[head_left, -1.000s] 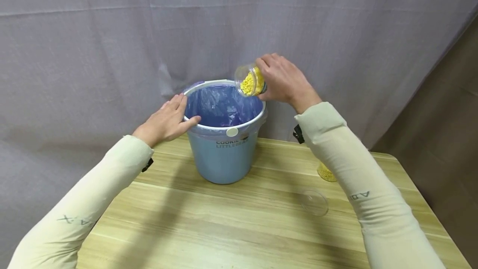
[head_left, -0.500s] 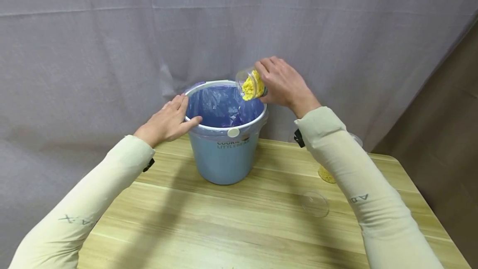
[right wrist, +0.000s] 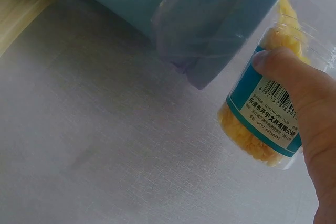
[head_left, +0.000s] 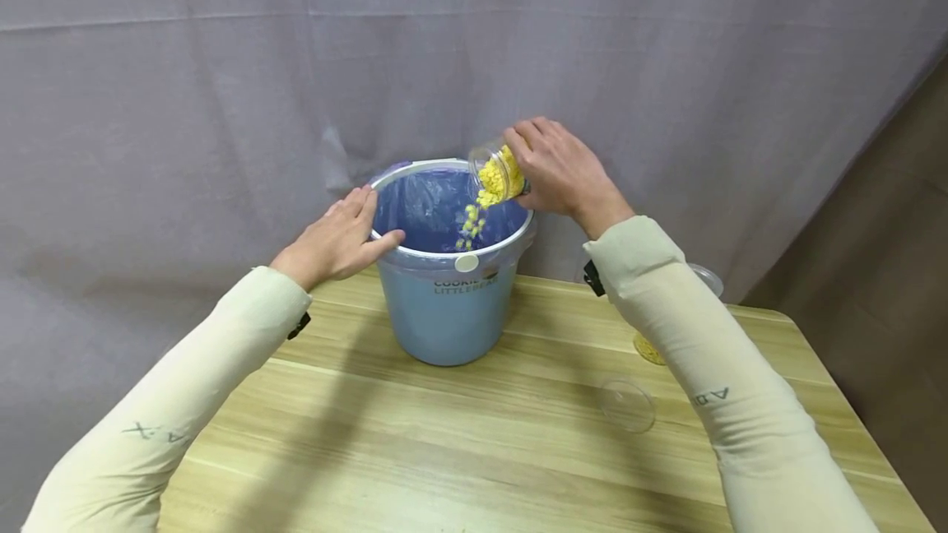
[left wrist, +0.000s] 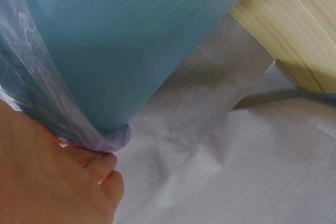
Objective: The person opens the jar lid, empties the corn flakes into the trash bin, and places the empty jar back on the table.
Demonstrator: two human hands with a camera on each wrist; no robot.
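My right hand (head_left: 559, 167) grips a clear plastic jar (right wrist: 265, 95) with a blue and white label, tilted mouth-down over the bucket's right rim. Small yellow pieces (head_left: 499, 177) fill much of the jar, and several fall from its mouth into the bucket. The light blue bucket (head_left: 448, 319) stands upright, lined with a translucent purple bag (head_left: 425, 200) folded over its white rim. On the bucket's left rim rests my left hand (head_left: 333, 241), fingers extended and thumb along the front edge. In the left wrist view, the left fingers (left wrist: 100, 166) touch the bag's outer fold.
A clear round lid (head_left: 626, 405) lies on the wooden table (head_left: 444, 442), right of the bucket. Partly behind my right forearm stands another clear container with yellow contents (head_left: 648, 349). A grey curtain (head_left: 222, 105) hangs behind the table.
My right hand has lowered slightly and tipped the jar further down. Yellow pieces now drop from its mouth into the bucket. My left hand stays on the rim.
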